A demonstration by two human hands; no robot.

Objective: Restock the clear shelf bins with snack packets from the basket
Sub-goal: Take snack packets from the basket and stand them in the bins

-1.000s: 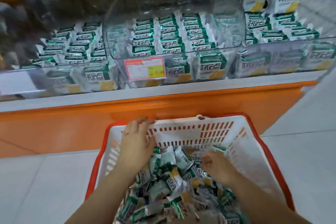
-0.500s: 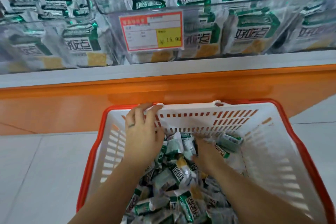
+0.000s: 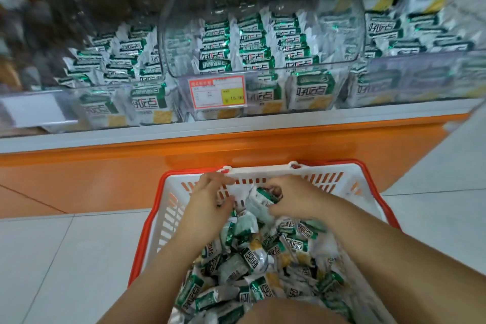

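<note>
One white, orange-rimmed basket (image 3: 364, 187) stands on the floor below three clear bins (image 3: 181, 5), the middle one bearing one price tag (image 3: 216, 92). Basket and bins alike hold green-and-white snack packets (image 3: 252, 258), too many to count. Both hands are in the basket: the left hand (image 3: 210, 200) has its fingers loosely apart and holds nothing, while the right hand (image 3: 292, 200) pinches one packet (image 3: 259, 198) by the far wall.

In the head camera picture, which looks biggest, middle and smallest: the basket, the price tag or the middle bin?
1. Basket, though it is also nearest the camera.
2. Middle bin.
3. Price tag, clearly smallest.
</note>
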